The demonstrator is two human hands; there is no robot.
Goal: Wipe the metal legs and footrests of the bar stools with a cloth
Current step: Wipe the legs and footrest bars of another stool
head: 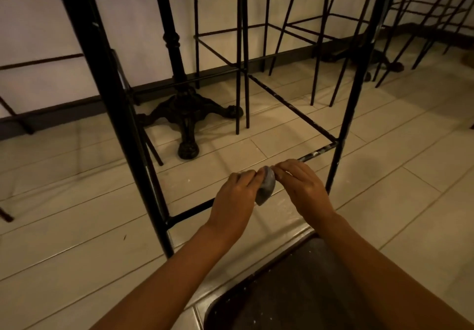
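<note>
Down low, the head view looks across a pale tiled floor through the black metal frame of the nearest bar stool. Both bare forearms reach forward from the bottom edge. The left hand and the right hand meet at the middle of the picture, and between them sits a small bunched grey cloth. The left grip is closed on the cloth, fingers curled around its near side; the right grip pinches its upper edge with thumb and fingertips. The cloth hangs right at the stool's front footrest bar, which runs from the thick left leg low down up to the thinner right leg; the hands hide the middle of that bar, so I cannot tell whether the cloth touches it. Where the bar shows beside the right hand, its paint is scuffed with pale flecks.

Behind the stool stands an ornate cast table base with clawed feet, close to a dark skirting board under a light wall. Farther right, more stools with thin rod legs and square footrest rings stand in a row along the wall. At the bottom right a dark speckled mat with a light raised edge lies under the right forearm.
</note>
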